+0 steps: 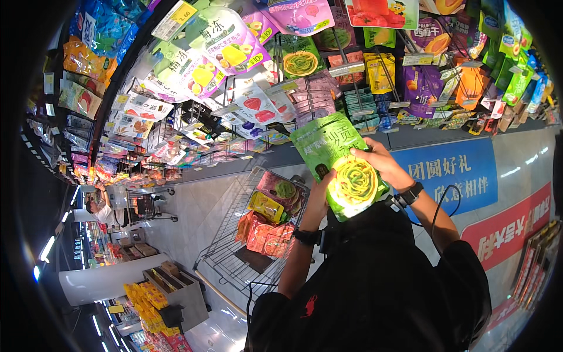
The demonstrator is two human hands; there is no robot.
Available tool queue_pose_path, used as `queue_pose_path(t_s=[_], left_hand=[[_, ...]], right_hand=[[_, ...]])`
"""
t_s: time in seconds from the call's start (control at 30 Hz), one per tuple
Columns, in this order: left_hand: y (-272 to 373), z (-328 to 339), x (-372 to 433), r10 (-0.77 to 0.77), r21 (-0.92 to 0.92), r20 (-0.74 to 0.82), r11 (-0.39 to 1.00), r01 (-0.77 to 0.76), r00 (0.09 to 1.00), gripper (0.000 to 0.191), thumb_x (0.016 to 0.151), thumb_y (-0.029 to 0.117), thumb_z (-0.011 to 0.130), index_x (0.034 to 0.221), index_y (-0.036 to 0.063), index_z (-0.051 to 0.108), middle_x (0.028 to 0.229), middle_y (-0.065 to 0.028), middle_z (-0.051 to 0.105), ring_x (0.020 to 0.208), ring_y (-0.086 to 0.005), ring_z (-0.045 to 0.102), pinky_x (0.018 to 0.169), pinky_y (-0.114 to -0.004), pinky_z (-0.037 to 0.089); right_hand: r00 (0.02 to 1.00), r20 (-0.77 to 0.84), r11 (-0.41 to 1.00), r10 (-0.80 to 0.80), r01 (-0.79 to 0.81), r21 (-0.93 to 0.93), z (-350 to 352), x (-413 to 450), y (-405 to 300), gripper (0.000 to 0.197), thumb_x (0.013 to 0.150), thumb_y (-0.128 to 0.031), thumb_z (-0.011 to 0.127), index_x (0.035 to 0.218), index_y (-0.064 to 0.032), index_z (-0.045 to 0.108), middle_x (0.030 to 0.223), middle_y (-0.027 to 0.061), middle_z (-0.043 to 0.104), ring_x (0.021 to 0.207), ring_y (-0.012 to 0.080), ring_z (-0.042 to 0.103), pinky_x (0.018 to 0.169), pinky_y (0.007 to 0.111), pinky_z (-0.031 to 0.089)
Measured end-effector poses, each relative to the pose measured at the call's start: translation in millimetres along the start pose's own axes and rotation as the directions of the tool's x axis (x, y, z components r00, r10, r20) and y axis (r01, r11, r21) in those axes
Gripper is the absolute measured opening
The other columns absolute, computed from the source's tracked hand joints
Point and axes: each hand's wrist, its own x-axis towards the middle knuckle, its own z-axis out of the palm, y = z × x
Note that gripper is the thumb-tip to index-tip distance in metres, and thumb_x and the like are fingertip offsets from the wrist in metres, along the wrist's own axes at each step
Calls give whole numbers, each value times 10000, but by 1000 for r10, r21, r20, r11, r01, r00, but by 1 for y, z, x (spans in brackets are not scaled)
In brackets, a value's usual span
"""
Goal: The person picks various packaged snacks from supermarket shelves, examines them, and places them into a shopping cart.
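A green snack pouch (327, 143) is gripped by both of my hands in front of my chest. It bears writing and a picture of green strands heaped on a plate. My left hand (323, 193) clasps its lower left edge, thumb on the front. From the right side my right hand (378, 160) grips the pouch, its thumb also on the front face. Below and to the left, a wire shopping cart (228, 259) carries pink pouches (281, 189), a yellow pouch (267, 207) and several red-orange pouches (269, 237).
Hooks along the store rack hold many bagged snacks, among them similar green pouches (301, 59) and purple pouches (422, 90). A person (105, 211) stands by another cart (140, 206) farther down the aisle. A grey display bin (187, 292) stands at lower left. Blue (457, 176) and red floor signs (510, 224) lie right.
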Motion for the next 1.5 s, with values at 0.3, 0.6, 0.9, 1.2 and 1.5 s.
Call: queue_pose_path(t_s=[0.3,0.6,0.9,1.2,1.5], left_hand=[[35,-58,85,233,148,-120,965,-215,965,213,907,181,669,1049,23,658,949,7,645,832,-68,585,716,-230,473],[58,-60,146,262,235,-20,939,-251,965,301,917,179,659,1161,13,604,996,0,651,853,-70,585,758,-232,468],[57,-55,158,315,179,88,928,-326,945,385,920,92,629,1284,36,515,1171,-13,608,1034,-106,558,903,-265,430],[62,-54,160,402,298,47,868,-397,914,334,971,118,547,1278,-9,510,1199,-50,599,1058,-132,546,934,-288,422],[51,-70,156,357,303,60,883,-358,932,321,985,106,505,1287,3,474,1228,-49,556,1106,-141,519,970,-300,402]], right_hand=[[979,167,984,-117,90,157,24,59,-17,486,855,-123,705,1277,-34,479,1145,80,629,1028,164,610,879,303,499],[925,161,939,-344,341,42,13,110,-42,518,848,-66,691,1319,-30,478,1212,80,602,1086,154,570,921,308,461],[877,138,851,-460,480,-214,2,145,-49,498,812,-88,726,1255,8,521,1124,90,642,992,147,601,879,295,476],[848,171,792,-502,530,-303,9,165,-59,399,806,-109,744,1157,11,597,1045,74,670,931,118,602,843,293,478],[848,261,795,-460,525,-303,8,166,-63,324,818,-80,734,1097,33,616,946,60,688,846,87,592,771,279,487]])
